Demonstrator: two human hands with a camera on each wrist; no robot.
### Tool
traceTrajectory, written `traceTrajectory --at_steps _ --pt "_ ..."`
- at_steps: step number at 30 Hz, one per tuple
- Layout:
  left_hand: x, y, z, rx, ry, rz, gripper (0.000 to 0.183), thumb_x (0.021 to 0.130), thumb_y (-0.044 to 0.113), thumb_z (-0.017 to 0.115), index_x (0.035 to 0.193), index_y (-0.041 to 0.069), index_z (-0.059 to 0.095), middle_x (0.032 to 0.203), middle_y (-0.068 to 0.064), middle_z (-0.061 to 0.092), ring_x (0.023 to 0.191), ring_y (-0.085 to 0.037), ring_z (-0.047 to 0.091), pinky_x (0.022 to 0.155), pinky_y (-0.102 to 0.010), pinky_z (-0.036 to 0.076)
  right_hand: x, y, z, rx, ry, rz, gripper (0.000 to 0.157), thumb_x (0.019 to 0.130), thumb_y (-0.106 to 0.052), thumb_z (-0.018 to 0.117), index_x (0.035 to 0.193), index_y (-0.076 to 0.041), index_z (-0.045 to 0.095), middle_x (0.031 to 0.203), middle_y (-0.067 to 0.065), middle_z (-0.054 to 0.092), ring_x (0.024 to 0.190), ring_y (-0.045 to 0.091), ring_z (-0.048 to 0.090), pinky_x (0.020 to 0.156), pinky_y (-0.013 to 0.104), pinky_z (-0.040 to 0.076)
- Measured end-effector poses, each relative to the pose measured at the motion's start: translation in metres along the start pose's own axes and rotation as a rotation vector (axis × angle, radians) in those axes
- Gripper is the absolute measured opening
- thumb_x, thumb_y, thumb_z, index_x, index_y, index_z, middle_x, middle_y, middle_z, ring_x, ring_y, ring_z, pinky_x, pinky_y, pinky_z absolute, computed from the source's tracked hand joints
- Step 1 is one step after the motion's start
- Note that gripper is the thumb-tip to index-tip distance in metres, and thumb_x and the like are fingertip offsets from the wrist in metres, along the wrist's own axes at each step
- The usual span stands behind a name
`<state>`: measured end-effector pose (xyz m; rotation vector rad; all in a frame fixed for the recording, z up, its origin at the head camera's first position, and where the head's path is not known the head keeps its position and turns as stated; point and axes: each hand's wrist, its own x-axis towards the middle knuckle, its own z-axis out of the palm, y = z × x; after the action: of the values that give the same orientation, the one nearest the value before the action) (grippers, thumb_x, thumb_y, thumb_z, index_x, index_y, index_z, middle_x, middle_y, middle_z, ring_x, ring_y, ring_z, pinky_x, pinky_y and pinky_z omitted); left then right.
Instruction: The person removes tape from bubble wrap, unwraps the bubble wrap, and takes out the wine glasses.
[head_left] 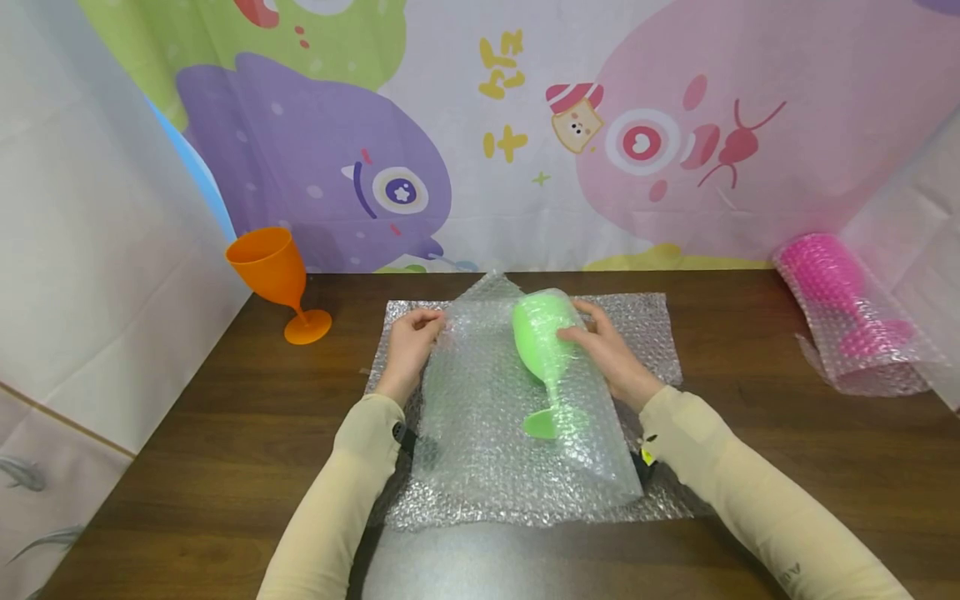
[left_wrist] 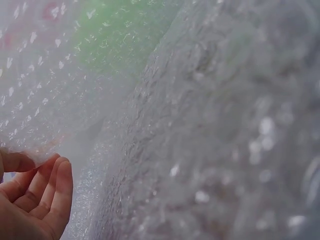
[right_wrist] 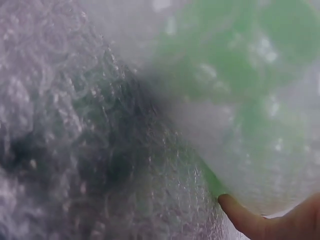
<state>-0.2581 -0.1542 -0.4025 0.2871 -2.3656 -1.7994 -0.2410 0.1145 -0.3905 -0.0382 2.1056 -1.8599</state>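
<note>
A light green plastic goblet (head_left: 542, 333) lies under a clear bubble wrap sheet (head_left: 472, 400), its bowl toward the back and its foot toward me. My left hand (head_left: 411, 346) pinches the sheet's left edge near the far corner; the left wrist view shows thumb and fingertips meeting on the film. At the goblet's bowl, my right hand (head_left: 611, 354) grips the wrapped right side, thumb on top. In the right wrist view only a little of that hand (right_wrist: 270, 217) shows at the film's edge, with the green blurred behind the bubbles.
More bubble wrap (head_left: 648, 333) lies flat beneath on the dark wooden table (head_left: 202, 450). An orange goblet (head_left: 273, 271) stands at the back left. At the far right lies a pink goblet (head_left: 825, 271) rolled in bubble wrap. A cartoon-printed cloth (head_left: 480, 192) hangs along the back edge.
</note>
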Motion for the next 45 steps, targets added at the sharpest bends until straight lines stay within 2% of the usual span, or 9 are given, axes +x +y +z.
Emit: traceTrajectory --at_steps 4,10,16,20,29,35,40,45 --pt "0.000 -0.001 0.000 -0.022 0.007 -0.014 0.018 0.087 0.011 0.058 0.100 -0.001 0.064 0.091 -0.006 0.060 0.070 -0.009 0.049 0.061 -0.021 0.041 -0.001 0.000 -0.002 -0.011 0.013 0.002 0.070 0.089 -0.028 0.052 0.146 -0.020 0.013 0.143 0.018 0.020 0.127 0.038 0.029 0.096 0.053 0.036" --pt "0.000 -0.003 0.000 -0.019 0.013 -0.027 0.017 0.087 0.010 0.057 0.099 0.000 0.064 0.093 -0.007 0.059 0.070 -0.008 0.048 0.061 -0.021 0.041 -0.004 -0.001 -0.005 0.002 0.019 0.011 0.069 0.090 -0.026 0.050 0.146 -0.019 0.011 0.147 0.017 0.015 0.130 0.038 0.025 0.100 0.054 0.031" --pt "0.000 -0.003 0.000 -0.035 0.012 -0.043 0.018 0.087 0.010 0.056 0.100 -0.001 0.063 0.094 -0.006 0.059 0.071 -0.008 0.048 0.060 -0.020 0.041 -0.004 0.000 -0.008 -0.032 0.026 -0.012 0.068 0.090 -0.025 0.049 0.147 -0.021 0.011 0.151 0.015 0.006 0.136 0.037 0.012 0.105 0.059 0.016" --pt "0.001 -0.003 0.000 -0.041 0.010 -0.052 0.019 0.087 0.009 0.055 0.101 -0.001 0.063 0.093 -0.006 0.058 0.071 -0.009 0.048 0.061 -0.020 0.041 -0.003 0.001 -0.010 -0.042 0.032 -0.033 0.067 0.090 -0.023 0.049 0.146 -0.021 0.013 0.152 0.012 0.002 0.138 0.034 0.006 0.105 0.060 0.011" --pt "-0.001 -0.005 -0.001 -0.024 0.020 -0.061 0.019 0.087 0.008 0.055 0.100 -0.001 0.064 0.085 -0.002 0.056 0.068 -0.009 0.047 0.059 -0.020 0.041 -0.003 0.004 -0.016 -0.048 0.045 -0.065 0.062 0.090 -0.016 0.046 0.145 -0.020 0.018 0.151 0.012 0.008 0.138 0.033 0.007 0.106 0.059 0.012" --pt "-0.001 -0.004 -0.001 -0.021 0.030 -0.049 0.019 0.087 0.007 0.055 0.100 -0.002 0.064 0.082 0.000 0.056 0.065 -0.009 0.046 0.056 -0.019 0.040 -0.001 0.004 -0.021 -0.079 0.013 -0.102 0.060 0.092 -0.013 0.044 0.145 -0.021 0.019 0.150 0.013 0.011 0.137 0.035 0.011 0.106 0.057 0.015" --pt "-0.002 -0.005 -0.002 -0.012 0.024 -0.054 0.018 0.087 0.008 0.054 0.100 -0.002 0.063 0.083 -0.001 0.055 0.068 -0.011 0.047 0.058 -0.020 0.040 -0.001 0.003 -0.024 -0.120 -0.014 -0.125 0.060 0.092 -0.010 0.041 0.146 -0.023 0.019 0.151 0.010 0.010 0.138 0.033 0.008 0.107 0.056 0.014" --pt "-0.002 -0.008 -0.002 -0.023 0.035 -0.060 0.019 0.086 0.007 0.054 0.099 -0.003 0.064 0.077 0.001 0.053 0.064 -0.009 0.046 0.056 -0.019 0.040 -0.002 0.003 -0.028 -0.141 -0.054 -0.168 0.063 0.091 -0.003 0.038 0.146 -0.025 0.017 0.153 0.005 0.005 0.139 0.034 0.003 0.107 0.058 0.013"
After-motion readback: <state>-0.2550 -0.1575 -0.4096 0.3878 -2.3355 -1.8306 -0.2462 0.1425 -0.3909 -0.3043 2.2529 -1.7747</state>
